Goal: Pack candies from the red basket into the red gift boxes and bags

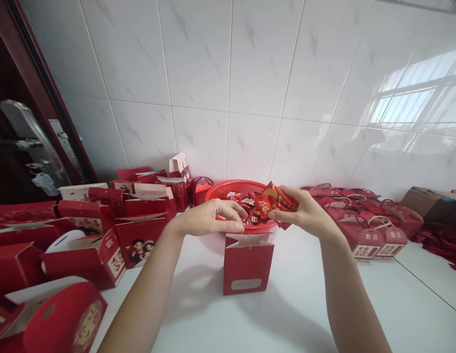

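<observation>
A red plastic basket (246, 185) with several small wrapped sweets in it stands near the wall. My right hand (303, 211) is closed on red candy packets (274, 201) over the basket's right side. At the basket's front left, my left hand (216, 215) reaches over the rim with curled fingers; whether it holds anything is hidden. Just in front of the basket, below and between both hands, a red paper box (248, 262) stands upright with its top flaps open and a pale oval window low on its front.
Several open red boxes (139, 240) crowd the left side of the white table (198, 318). Closed red boxes with handles (367, 235) stand at the right, beside a brown cardboard box (430, 203) and dark red items (439, 242). A door handle (33, 132) is at far left.
</observation>
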A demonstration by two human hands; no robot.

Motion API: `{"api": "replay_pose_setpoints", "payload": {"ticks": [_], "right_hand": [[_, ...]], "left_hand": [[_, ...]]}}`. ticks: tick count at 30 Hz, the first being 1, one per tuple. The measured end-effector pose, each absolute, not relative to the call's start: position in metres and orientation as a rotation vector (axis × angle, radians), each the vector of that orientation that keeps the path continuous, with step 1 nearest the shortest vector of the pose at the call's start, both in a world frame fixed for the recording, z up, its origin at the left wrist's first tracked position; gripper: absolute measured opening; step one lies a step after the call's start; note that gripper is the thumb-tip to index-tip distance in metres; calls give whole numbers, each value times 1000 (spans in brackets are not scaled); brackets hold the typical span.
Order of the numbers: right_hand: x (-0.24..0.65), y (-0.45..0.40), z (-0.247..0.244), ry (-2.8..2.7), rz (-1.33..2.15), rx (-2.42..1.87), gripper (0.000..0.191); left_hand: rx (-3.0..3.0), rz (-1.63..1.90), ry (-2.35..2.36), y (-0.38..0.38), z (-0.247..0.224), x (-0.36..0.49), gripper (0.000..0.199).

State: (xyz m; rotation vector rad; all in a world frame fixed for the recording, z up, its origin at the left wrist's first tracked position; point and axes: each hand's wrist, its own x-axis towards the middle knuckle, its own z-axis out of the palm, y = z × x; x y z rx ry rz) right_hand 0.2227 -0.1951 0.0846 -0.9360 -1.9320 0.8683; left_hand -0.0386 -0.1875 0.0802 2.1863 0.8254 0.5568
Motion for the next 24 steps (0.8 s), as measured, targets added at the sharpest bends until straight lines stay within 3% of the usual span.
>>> {"api": "replay_pose_setpoints", "payload": {"ticks": [14, 24], "right_hand": [[216, -207, 86, -2080, 557, -1077, 14], [215, -210, 85, -2157, 480, -1097, 11]], "left_hand": [[2343, 256, 1016, -208, 89, -38, 22], [2260, 499, 1136, -191, 71, -21, 36]]}}
